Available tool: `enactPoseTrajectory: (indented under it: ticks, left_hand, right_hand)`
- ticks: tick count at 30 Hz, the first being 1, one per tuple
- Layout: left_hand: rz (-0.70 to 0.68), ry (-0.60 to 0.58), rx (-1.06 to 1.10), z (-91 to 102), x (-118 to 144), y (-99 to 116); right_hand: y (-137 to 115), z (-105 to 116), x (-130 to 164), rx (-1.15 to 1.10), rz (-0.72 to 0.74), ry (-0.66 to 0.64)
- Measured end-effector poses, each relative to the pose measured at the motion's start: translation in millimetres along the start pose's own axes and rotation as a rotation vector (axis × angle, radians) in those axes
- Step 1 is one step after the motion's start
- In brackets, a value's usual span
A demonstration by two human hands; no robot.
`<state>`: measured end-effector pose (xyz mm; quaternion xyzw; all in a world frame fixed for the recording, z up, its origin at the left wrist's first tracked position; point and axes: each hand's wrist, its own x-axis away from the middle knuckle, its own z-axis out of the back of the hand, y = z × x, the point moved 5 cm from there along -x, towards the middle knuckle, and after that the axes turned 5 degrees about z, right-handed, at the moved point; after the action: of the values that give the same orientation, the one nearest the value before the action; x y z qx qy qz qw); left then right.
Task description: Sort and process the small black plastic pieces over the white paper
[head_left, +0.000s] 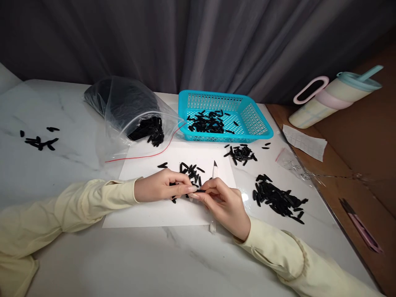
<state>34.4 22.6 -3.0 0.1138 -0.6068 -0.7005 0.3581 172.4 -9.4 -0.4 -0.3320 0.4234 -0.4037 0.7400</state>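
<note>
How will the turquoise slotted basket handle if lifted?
Likely stiff: the turquoise slotted basket stands straight-sided on its own. Probably light for its size, being full of holes. Tilted in the grip, it may let its loose black pieces slide.

Table (154, 264): basket (262, 132) nr far edge, bag (123, 103) L of it. Sheet (139, 216) before both, mid-table. Pcs (208, 124) in bag, in basket, on sheet; pile (275, 196) twd R edge, scattered pcs (38, 143) twd far L corner. Tumbler (328, 103) just past far R corner.
</note>
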Motion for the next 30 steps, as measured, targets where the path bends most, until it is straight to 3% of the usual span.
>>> enactPoseTrajectory:
  ticks: [21,30]
  left_hand:
    - [-0.046,0.006,-0.052,-0.2,1.9,1.7]
    - [-0.05,0.06,-0.069,0.5,3.2,4.2]
  right_hand:
    - [-13.8,4.1,6.2,0.287,0.277,0.073]
    - [-13.5,5.3,5.9,0.282,0.291,0.087]
